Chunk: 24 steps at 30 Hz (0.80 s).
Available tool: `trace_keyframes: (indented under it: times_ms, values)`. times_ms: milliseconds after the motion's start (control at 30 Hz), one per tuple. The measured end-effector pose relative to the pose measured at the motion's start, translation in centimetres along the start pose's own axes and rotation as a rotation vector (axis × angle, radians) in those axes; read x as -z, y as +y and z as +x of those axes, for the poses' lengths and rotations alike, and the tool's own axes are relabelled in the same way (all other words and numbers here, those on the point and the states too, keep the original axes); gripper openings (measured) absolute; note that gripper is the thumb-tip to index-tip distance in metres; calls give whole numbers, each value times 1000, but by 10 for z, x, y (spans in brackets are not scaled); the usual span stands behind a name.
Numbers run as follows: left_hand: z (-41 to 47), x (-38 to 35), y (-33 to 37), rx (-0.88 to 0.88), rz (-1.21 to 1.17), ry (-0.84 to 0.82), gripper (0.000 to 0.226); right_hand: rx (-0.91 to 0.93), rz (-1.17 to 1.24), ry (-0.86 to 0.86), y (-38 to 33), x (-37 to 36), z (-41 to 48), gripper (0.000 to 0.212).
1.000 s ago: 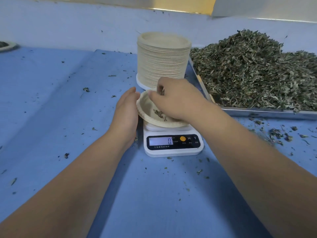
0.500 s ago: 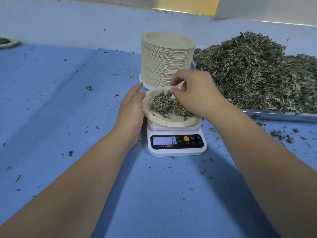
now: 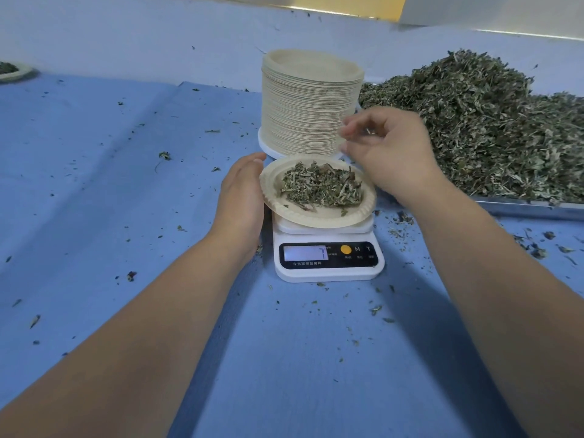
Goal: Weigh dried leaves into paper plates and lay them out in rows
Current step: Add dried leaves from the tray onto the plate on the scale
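Observation:
A paper plate [image 3: 284, 210] sits on the white scale [image 3: 328, 270], whose display reads 7. A small heap of dried leaves [image 3: 319, 188] lies in the plate. My left hand [image 3: 243, 197] rests with straight fingers against the plate's left rim. My right hand [image 3: 388, 150] hovers just above the plate's far right side, fingers loosely curled and thumb apart from them, gripping nothing that I can see. A tall stack of paper plates [image 3: 311, 102] stands right behind the scale.
A big pile of dried leaves [image 3: 474, 131] fills a metal tray [image 3: 531, 207] at the right. One filled plate [image 3: 12, 71] lies at the far left edge. Leaf crumbs are scattered over the blue cloth [image 3: 94, 184].
My right hand dropped a handful of leaves into the plate, then lifted up and to the right. The scale's reading went from 0 to 7. My left hand stayed at the rim.

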<state>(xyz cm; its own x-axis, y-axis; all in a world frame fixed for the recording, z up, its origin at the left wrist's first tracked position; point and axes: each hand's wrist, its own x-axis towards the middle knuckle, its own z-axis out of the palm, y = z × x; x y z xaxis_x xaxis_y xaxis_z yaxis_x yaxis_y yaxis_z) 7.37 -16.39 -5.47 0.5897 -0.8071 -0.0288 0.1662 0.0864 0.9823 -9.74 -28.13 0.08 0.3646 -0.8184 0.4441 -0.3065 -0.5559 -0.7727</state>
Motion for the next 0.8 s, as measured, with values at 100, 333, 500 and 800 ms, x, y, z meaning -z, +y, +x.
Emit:
trace_keyframes:
  times_ms: [100,333,500,800]
  values:
    - [0,0,1,0,3,2,38,101,-608,97,24,24,7,7]
    - [1,-1,0,-2,16,-1,38,-308,-880,-132,54,35,-2,58]
    - [0,-2,0,1,46,-26,39,23,-787,58,37,22,-17,32]
    - [-2,-4,-1,-19,100,-54,43,133,-844,68,15,14,-48,33]
